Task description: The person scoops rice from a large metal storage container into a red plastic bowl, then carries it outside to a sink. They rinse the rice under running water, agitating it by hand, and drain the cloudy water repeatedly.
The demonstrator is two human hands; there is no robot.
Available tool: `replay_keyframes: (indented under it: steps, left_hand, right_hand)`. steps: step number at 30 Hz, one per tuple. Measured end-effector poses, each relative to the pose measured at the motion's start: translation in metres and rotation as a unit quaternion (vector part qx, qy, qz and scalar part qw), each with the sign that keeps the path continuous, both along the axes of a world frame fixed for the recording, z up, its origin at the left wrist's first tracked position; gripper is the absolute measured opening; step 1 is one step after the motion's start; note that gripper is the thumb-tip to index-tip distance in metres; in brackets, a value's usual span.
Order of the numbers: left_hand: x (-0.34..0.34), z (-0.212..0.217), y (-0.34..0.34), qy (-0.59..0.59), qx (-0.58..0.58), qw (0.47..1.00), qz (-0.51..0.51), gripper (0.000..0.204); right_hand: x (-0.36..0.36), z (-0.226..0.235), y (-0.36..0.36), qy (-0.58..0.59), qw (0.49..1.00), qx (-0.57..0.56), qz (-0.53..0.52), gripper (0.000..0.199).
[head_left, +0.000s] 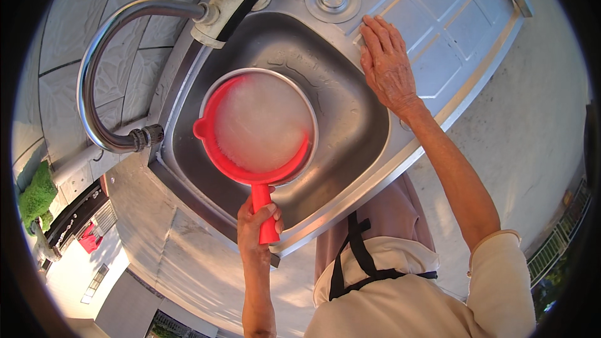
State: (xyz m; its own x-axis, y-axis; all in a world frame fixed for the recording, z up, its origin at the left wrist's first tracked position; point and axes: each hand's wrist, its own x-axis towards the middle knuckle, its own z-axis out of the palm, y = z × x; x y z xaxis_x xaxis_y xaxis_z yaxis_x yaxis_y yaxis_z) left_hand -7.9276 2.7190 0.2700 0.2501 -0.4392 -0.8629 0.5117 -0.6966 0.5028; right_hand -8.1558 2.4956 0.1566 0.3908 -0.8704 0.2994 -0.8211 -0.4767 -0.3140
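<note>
Tap of curved chrome arches out to the left of the sink basin. Inside the basin, toward its left side, a red dipper sits within the rim of a round metal bowl, around pale, cloudy contents. At the basin's near edge, the left hand curls its fingers around the dipper's handle. Right of the basin, the right hand rests outstretched and holding nothing, beside the ribbed drainboard.
</note>
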Motion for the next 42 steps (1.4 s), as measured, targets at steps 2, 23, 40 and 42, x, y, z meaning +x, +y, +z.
replay_keyframes:
  steps: [2, 23, 40, 42]
  left_hand:
    - [-0.002, -0.004, 0.003, 0.003, -0.009, 1.0, 0.011, 0.034]
    - [-0.001, 0.023, 0.014, -0.079, -0.01, 0.997, 0.014, 0.033]
    - [0.004, 0.039, 0.013, -0.137, -0.01, 0.99, -0.014, 0.036]
    - [0.005, 0.038, 0.012, -0.148, -0.017, 0.988, -0.025, 0.037]
  right_hand:
    - [0.002, 0.0, -0.001, -0.002, 1.0, 0.003, -0.002, 0.033]
    - [0.003, 0.001, -0.003, 0.004, 1.0, 0.004, -0.004, 0.033]
    - [0.002, -0.001, -0.004, 0.001, 1.0, -0.011, -0.005, 0.032]
    - [0.0, -0.001, -0.004, -0.004, 1.0, -0.02, -0.007, 0.032]
